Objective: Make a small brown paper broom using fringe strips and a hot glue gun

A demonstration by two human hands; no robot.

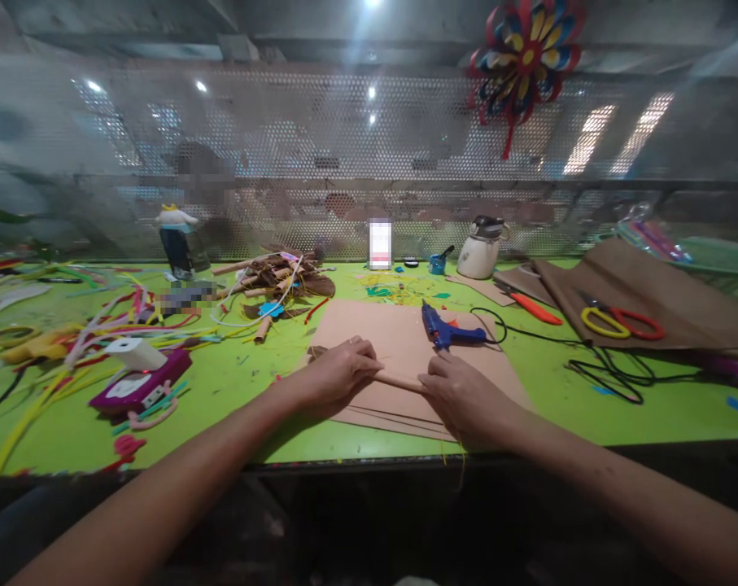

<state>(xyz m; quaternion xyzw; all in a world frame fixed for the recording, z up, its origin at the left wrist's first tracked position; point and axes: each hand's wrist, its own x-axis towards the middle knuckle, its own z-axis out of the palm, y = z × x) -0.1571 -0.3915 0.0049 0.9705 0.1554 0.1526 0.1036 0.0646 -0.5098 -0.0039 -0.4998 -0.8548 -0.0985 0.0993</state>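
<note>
Between my two hands runs a thin brown paper roll [401, 381], held nearly level above brown cardboard sheets [381, 321]. My left hand [342, 370] is closed on its left part, fingers pinched together. At its right part, my right hand [463, 391] grips it the same way. Thin yellow strands hang below my right hand. Just beyond that hand a blue glue gun [451, 327] lies on the cardboard, its nozzle pointing away from me.
Left on the green table [222, 423] are a purple power strip [140, 382] and tangled pipe cleaners. A pile of brown paper rolls [283, 277] lies behind. On the right are scissors [622, 321], an orange cutter [536, 309], black cable [606, 378] and a white jug [479, 251].
</note>
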